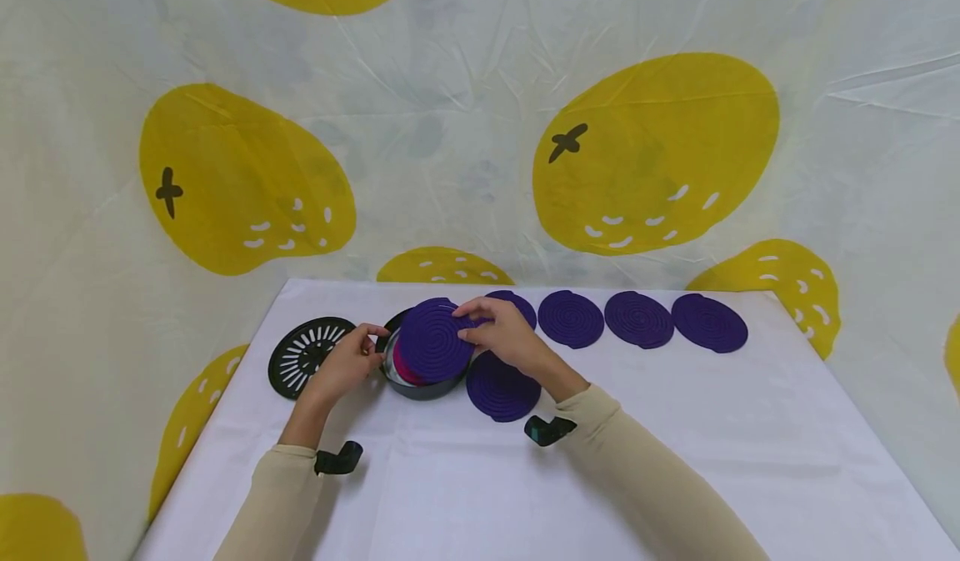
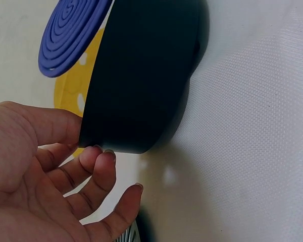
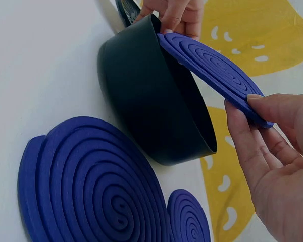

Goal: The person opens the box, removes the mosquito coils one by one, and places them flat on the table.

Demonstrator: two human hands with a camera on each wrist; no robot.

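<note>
My right hand (image 1: 504, 333) pinches the right edge of a purple spiral trivet (image 1: 437, 342), thumb on top and fingers beneath. The trivet is tilted over the open mouth of a dark round pot (image 1: 431, 392). Inside the pot, a magenta disc (image 1: 406, 368) shows partly from under the trivet. My left hand (image 1: 347, 367) grips the pot's rim on the left side, as the left wrist view shows at close range. In the right wrist view the trivet's far edge reaches the rim close to the left hand's fingers.
Several more purple spiral trivets lie flat: one (image 1: 504, 388) right of the pot, one (image 1: 517, 304) partly behind my right hand, and a row ending with the far-right trivet (image 1: 708, 323). A black slotted disc (image 1: 288, 367) lies left, partly under my left hand. A patterned cloth (image 1: 450, 127) hangs behind.
</note>
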